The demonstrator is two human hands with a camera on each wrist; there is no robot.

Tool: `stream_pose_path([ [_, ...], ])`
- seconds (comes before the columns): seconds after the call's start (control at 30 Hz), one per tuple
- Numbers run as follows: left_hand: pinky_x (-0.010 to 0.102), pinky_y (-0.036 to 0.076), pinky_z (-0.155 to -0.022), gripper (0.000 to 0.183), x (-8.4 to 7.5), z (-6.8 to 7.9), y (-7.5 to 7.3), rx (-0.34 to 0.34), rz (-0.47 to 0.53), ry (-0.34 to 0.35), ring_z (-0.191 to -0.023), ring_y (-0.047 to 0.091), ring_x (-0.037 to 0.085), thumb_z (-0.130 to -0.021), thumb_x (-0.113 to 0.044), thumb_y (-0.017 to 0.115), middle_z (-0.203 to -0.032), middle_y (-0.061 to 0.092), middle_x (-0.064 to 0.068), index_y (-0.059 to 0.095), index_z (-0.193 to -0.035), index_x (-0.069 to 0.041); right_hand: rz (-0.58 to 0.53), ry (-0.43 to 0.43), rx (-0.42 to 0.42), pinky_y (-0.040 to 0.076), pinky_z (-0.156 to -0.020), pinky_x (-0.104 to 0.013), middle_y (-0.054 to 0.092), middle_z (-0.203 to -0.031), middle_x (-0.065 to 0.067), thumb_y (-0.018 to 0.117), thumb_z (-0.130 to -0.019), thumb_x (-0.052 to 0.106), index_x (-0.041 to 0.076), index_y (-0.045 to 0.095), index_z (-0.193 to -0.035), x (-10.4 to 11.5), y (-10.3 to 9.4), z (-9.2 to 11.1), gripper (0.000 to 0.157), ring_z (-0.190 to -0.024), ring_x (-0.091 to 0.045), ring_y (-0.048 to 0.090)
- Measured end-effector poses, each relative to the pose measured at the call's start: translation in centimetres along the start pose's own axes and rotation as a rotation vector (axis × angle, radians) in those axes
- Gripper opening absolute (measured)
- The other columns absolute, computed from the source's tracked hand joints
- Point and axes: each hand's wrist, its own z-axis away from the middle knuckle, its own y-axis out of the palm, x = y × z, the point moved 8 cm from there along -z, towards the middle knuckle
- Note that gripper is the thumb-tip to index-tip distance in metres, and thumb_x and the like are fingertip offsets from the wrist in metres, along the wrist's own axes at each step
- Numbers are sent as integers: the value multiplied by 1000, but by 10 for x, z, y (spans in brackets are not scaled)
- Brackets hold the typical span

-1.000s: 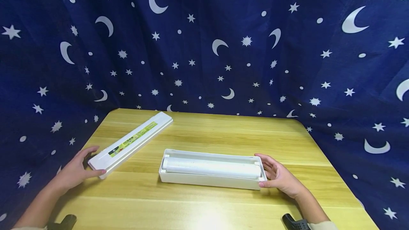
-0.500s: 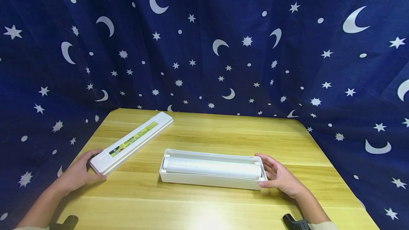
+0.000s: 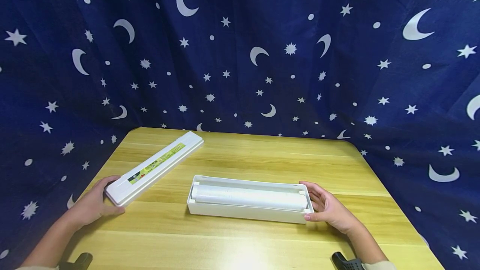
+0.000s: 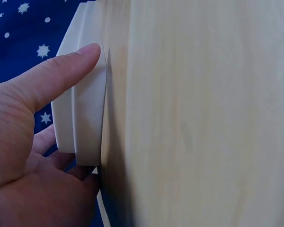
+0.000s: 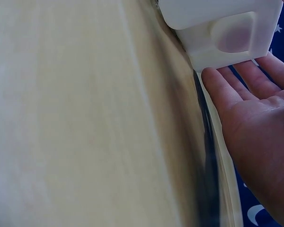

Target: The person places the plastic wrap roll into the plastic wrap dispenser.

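Head view: left hand (image 3: 89, 208) grips the near end of a labelled white lid (image 3: 156, 167); right hand (image 3: 330, 209) holds the right end of an open white box (image 3: 247, 214), 1 white roll (image 3: 251, 197) inside, on the wooden counter (image 3: 285, 161). Left wrist view: thumb (image 4: 57, 75) against the lid's side. Right wrist view: fingertips (image 5: 210, 75) touch the box.

Dark-blue curtain (image 3: 232, 49) is hanging behind the table (image 3: 262, 157) and along both sides, falling in soft folds and bearing white moons (image 3: 409, 28), stars (image 3: 16, 37) and dots (image 3: 426, 66). Table is showing yellow wood grain running crosswise, its far corners rounding off. Overhead-type glare (image 3: 245, 257) is whitening the near middle.
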Motion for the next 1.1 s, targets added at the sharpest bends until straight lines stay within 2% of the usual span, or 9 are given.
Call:
stream_pose_path([
  [0.2, 3, 31, -82, 109, -1, -1, 1, 2, -13, -6, -101, 38, -16, -66, -23, 97, -138, 50, 33, 32, -147, 10, -2, -1, 4, 52, -103, -22, 51, -148, 9, 74, -82, -12, -10, 20, -155, 0, 0, 1, 91, -134, -1, 52],
  [0.43, 2, 29, -82, 111, -5, -3, 1, -1, -31, -10, -102, 36, -16, -65, -26, 97, -138, 50, 34, 33, -146, 11, 0, 5, 1, 51, -104, -22, 51, -149, 10, 74, -83, -11, -9, 20, -156, -1, -1, 2, 91, -135, 0, 52],
  [0.63, 3, 30, -82, 108, -4, -3, 0, -2, -58, -27, -105, 43, -4, -68, -28, 96, -138, 50, 33, 33, -147, 11, -7, 7, 4, 52, -104, -22, 51, -149, 11, 74, -82, -11, -9, 20, -156, -1, 0, 1, 92, -135, -1, 52],
  [0.73, 5, 31, -81, 106, -4, -3, -1, -15, -67, -19, -105, 46, 2, -68, -27, 96, -137, 50, 32, 34, -146, 11, -4, 3, 8, 52, -104, -22, 51, -149, 11, 74, -82, -11, -9, 19, -156, -1, 1, 1, 92, -135, -1, 52],
  [0.93, 5, 29, -81, 101, -6, -2, -5, -62, -59, -2, -103, 46, 2, -66, -17, 95, -133, 51, 32, 36, -143, 11, 5, 7, 2, 51, -104, -22, 52, -148, 11, 75, -82, -10, -9, 20, -156, -1, 0, 1, 92, -134, -1, 53],
  [1.1, 8, 29, -78, 98, -6, -3, -5, -67, -52, -19, -109, 50, 29, -66, -12, 91, -133, 48, 32, 34, -142, 11, 3, 13, 4, 52, -104, -22, 52, -149, 11, 75, -82, -11, -9, 20, -156, -1, 0, 0, 92, -134, -1, 53],
])
